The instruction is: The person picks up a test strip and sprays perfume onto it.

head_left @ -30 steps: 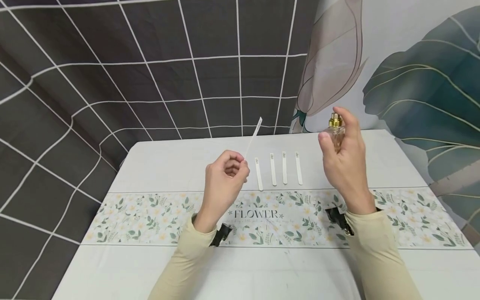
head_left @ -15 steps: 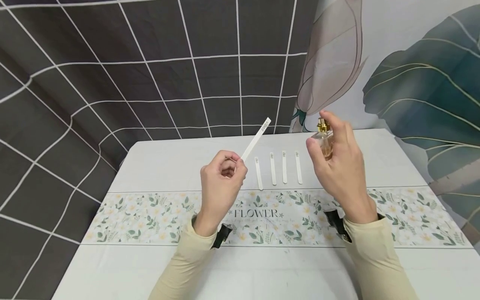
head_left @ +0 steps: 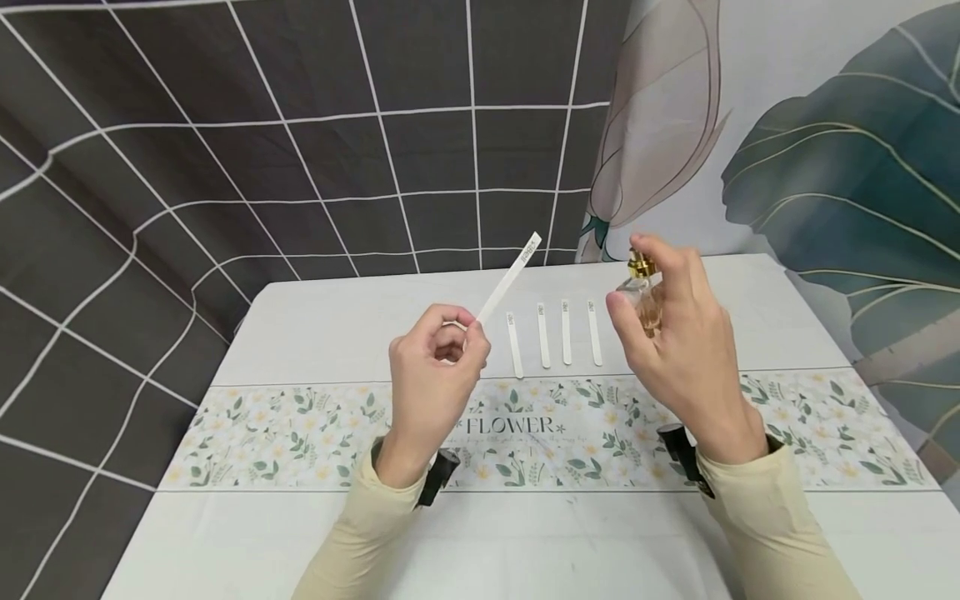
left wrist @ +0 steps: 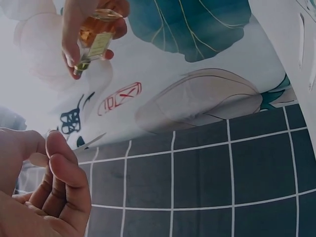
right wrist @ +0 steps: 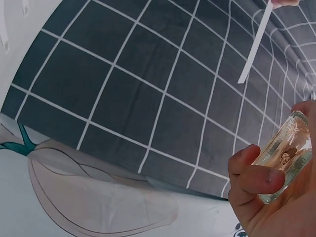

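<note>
My left hand point(head_left: 435, 371) pinches one end of a white perfume test strip point(head_left: 510, 279) between thumb and forefinger. The strip slants up and to the right, with small dark print near its far tip. In my right hand point(head_left: 682, 350) is a glass perfume bottle point(head_left: 647, 310) with amber liquid and a gold spray top point(head_left: 641, 263). The forefinger lies on the spray top while thumb and other fingers grip the glass. The right wrist view shows the bottle point(right wrist: 286, 153) in the curled fingers, apart from the strip point(right wrist: 256, 44).
Several more white test strips point(head_left: 543, 335) lie in a row on the white table cover point(head_left: 315, 333), between and beyond the hands. A floral band point(head_left: 285, 433) printed "FLOWER" crosses it. A dark grid-patterned cloth point(head_left: 420, 158) hangs behind, with a leaf-patterned curtain point(head_left: 840, 167) at the right.
My right hand has brought the bottle left and slightly down, closer to the strip. The held strip has turned so its flat face shows, and it leans further right.
</note>
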The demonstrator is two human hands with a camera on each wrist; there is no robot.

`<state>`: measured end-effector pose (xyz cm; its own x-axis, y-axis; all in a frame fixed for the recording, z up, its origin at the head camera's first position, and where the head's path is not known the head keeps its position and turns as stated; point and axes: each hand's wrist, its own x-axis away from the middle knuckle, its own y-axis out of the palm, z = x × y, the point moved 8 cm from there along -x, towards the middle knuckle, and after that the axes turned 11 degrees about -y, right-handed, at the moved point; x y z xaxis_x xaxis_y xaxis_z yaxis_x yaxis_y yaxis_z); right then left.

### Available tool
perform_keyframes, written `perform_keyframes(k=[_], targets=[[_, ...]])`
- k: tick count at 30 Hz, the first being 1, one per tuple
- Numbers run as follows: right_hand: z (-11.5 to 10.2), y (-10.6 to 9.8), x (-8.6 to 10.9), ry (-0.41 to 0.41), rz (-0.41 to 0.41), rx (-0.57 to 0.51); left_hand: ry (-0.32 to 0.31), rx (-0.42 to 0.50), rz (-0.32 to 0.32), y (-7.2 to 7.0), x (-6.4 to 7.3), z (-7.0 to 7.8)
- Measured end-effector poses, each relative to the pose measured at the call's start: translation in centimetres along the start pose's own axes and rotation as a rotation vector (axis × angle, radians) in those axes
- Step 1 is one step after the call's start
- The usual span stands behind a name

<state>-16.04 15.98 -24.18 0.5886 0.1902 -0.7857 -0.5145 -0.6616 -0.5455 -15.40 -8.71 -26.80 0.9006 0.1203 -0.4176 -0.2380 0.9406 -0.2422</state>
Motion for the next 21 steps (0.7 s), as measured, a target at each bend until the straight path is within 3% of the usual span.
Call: perform_keyframes(k=[8, 21], targets=[[-0.5, 0.0, 0.0, -0.012, 0.011, -0.006, -0.011, 0.005, -0.028, -0.2, 0.6, 1.0], [-1.1, 0.3, -0.1, -0.023, 0.034, -0.01, -0.047, 0.018, -0.06, 0.0, 1.1, 1.3]])
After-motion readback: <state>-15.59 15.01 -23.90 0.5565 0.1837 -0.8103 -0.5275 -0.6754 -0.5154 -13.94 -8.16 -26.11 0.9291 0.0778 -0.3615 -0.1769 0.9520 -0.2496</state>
